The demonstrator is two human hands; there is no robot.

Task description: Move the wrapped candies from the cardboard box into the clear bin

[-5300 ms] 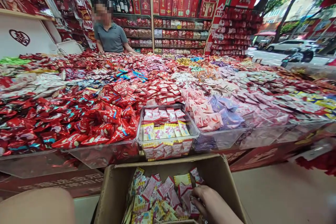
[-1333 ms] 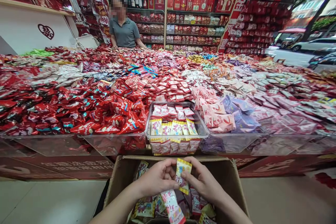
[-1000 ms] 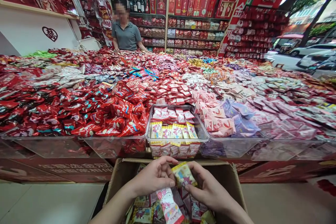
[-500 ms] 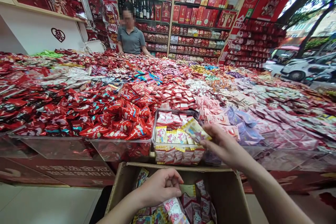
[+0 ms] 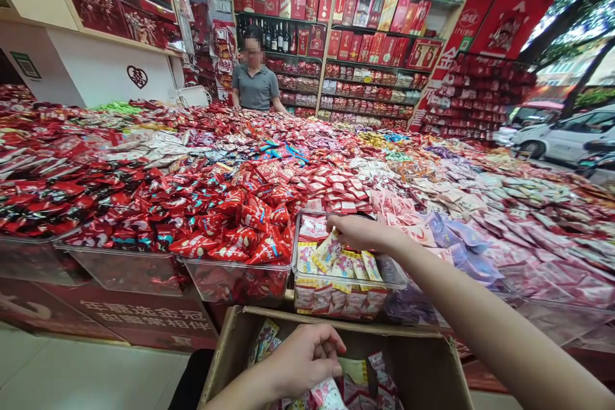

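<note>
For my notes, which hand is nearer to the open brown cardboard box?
Left hand: over the box. The right hand is beyond the box, over a clear plastic bin.

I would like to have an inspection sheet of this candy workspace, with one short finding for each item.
Surface: display stand, heaped with wrapped packets.
Things handled: yellow-edged packet at the clear tub; pink-and-white packet at the cardboard carton.
Clutter: mixed loose packets inside the carton.
Hands: left hand holds the pink-and-white packet, fingers curled; right hand holds the yellow-edged one, contact beneath unclear.
Cables: nothing seen.
Surroundings: person behind the display stand, stocked shelves, white vehicle outside.
</note>
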